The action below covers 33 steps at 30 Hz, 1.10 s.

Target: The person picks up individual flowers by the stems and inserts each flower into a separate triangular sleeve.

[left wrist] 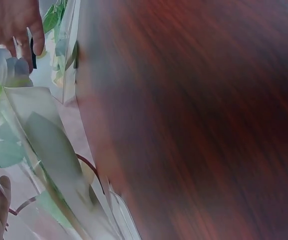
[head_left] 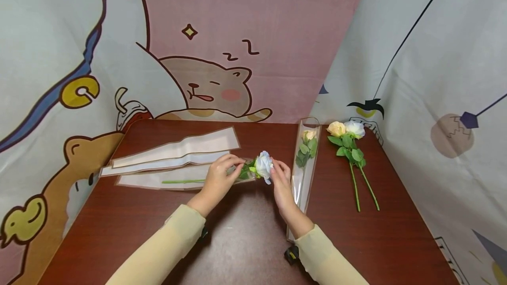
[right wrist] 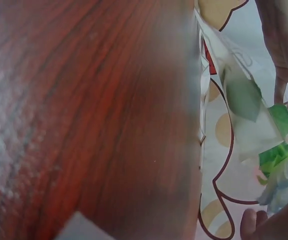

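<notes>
A pale blue artificial rose [head_left: 263, 167] lies sideways over the table, its green stem [head_left: 183, 181] running left along a clear flower sleeve [head_left: 150, 178] with a brown border. My left hand [head_left: 220, 180] pinches the sleeve near its mouth, close below the bloom, with leaves [head_left: 246, 170] by the fingertips. At the bloom's right side my right hand [head_left: 282, 184] holds the petals between thumb and fingers. Seen from the left wrist, the sleeve's translucent edge [left wrist: 49, 135] stands beside the rose [left wrist: 6, 67]. In the right wrist view the rose [right wrist: 286, 180] is partly cut off.
More flat sleeves [head_left: 178, 151] lie at the back left. Just right of my right hand, a sleeve holding a peach rose [head_left: 309, 135] lies lengthwise. Farther right are a loose peach rose [head_left: 336, 129] and a white-blue rose [head_left: 354, 129]. Printed cloth [head_left: 277, 56] hangs behind the table.
</notes>
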### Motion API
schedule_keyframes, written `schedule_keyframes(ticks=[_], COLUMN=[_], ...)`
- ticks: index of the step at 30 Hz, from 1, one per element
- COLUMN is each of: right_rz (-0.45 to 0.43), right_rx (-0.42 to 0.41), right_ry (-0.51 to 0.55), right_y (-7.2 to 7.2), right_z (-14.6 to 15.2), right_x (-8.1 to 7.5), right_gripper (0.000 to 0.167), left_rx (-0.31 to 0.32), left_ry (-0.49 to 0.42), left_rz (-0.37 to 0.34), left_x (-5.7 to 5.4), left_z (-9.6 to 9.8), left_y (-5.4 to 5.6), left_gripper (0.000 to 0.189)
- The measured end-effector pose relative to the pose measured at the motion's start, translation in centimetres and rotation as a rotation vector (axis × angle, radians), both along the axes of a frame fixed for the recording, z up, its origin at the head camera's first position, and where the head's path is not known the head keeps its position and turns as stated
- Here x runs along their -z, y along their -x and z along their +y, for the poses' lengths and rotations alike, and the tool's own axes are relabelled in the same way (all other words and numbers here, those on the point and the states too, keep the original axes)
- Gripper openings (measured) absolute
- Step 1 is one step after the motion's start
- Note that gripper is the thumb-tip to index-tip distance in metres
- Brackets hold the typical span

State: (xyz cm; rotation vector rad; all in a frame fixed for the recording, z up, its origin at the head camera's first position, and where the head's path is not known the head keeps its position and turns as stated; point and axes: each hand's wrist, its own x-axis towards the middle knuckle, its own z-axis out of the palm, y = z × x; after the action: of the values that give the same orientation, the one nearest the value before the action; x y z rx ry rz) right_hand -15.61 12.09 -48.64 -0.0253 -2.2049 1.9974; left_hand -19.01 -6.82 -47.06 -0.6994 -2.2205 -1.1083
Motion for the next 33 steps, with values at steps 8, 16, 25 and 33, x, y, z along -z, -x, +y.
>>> schedule_keyframes(ticks=[8,16,25,33], right_rz=[0.091,0.156,0.189,0.168], right_rx=[0.050,0.033,-0.005,-0.039], right_ry=[-0.150,-0.088,-0.096,-0.122], right_y=[-0.7,-2.5,-2.8,-2.5], right_z=[-0.2,-0.8,-0.7,-0.6], right_x=[-0.1,-3.2,-3.7,-3.7], right_gripper=[0.036,0.035,0.036,0.040], left_rx=[-0.014,0.012,0.099,0.133], left_ry=[-0.012,-0.026,0.014,0.023], left_rz=[-0.008,-0.017,-0.037,-0.056], left_x=[0.0,-0.2,-0.2,-0.2], left_z=[0.0,0.2,0.1,-0.1], left_y=[-0.1,-0.2,-0.2,-0.1], left_gripper=[0.007,0.008,0.010,0.011])
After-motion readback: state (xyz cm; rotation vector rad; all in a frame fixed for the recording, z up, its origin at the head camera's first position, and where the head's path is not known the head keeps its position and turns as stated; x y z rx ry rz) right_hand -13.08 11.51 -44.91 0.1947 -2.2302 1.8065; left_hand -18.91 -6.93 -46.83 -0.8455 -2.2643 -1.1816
